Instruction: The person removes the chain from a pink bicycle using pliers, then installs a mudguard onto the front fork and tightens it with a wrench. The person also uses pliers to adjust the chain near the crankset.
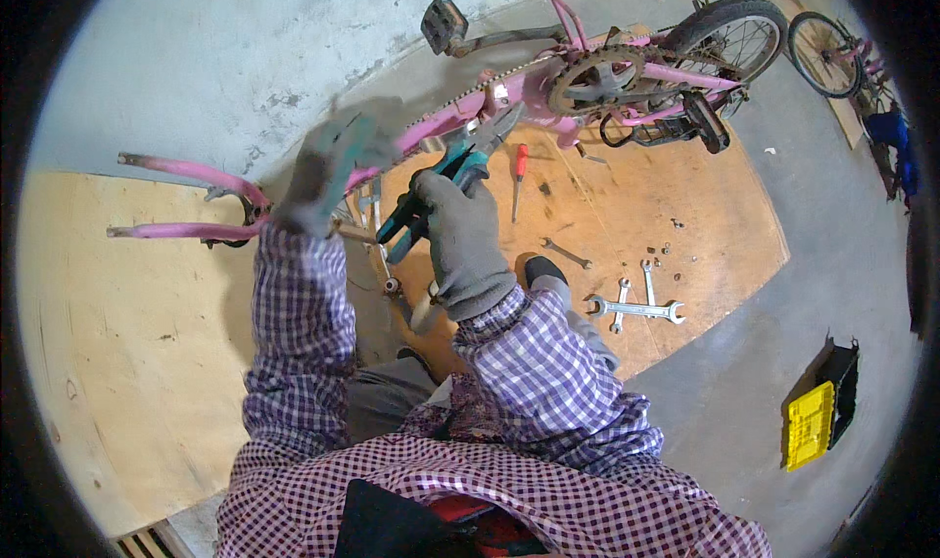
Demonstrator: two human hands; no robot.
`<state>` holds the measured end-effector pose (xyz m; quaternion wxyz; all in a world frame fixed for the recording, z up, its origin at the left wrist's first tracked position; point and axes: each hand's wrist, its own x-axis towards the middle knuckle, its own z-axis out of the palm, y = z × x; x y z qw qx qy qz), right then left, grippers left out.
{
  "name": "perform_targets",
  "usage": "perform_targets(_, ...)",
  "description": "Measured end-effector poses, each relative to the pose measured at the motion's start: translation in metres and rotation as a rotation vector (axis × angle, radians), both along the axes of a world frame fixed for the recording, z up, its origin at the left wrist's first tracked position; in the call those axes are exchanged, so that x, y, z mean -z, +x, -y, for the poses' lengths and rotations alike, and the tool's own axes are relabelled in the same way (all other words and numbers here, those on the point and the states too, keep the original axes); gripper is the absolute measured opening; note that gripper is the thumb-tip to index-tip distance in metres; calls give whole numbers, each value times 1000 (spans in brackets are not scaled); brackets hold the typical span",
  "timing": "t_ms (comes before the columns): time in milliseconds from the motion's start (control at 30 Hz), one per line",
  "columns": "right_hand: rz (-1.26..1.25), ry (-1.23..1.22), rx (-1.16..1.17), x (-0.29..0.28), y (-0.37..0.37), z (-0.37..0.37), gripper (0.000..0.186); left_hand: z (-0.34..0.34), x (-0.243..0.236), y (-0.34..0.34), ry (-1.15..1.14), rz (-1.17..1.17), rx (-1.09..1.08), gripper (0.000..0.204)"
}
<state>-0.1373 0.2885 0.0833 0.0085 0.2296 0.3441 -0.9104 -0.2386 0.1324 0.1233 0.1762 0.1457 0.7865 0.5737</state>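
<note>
My right hand (457, 230), in a grey work glove, is closed around a pair of pliers (493, 130) with teal and black handles. Their metal jaws point up and right, close to the pink bicycle frame (529, 88). My left hand (328, 171), gloved in grey and teal, is at the frame's front end near the pink fork (191, 231). Motion smears its fingers, so whether it grips anything cannot be told. The bicycle lies with its chainring (595, 78) and a pedal (445, 26) facing up.
On the orange-brown board (725, 215) lie a red screwdriver (521, 162), a small spanner (568, 254), several larger spanners (636, 308) and small loose parts. A yellow and black box (811, 426) stands on the floor at right. Another bicycle wheel (825, 55) is at far right.
</note>
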Motion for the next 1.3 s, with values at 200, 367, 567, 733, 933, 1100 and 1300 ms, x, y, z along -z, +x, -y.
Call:
perform_targets(200,-42,122,-132,-10,-1,-4,30,-55,51,-105,-680,-121,83,41)
perform_targets(367,-43,176,-186,-18,-3,-12,34,-69,67,-124,-576,-478,296,31)
perform_targets(567,-54,215,-127,-23,-6,-26,36,-76,58,-117,-78,75,33,29)
perform_targets(733,-58,217,-189,-22,-5,-28,35,-82,39,-108,14,127,37,29)
perform_targets(933,-63,179,-235,-21,-8,-28,31,-99,5,-114,-544,-307,-250,34)
perform_targets(1100,-73,114,-149,-26,-9,-29,28,-96,8,-134,-875,-1152,-246,55)
perform_targets(1300,-68,133,-254,-27,-9,-35,26,-85,24,-151,-907,-984,-101,66)
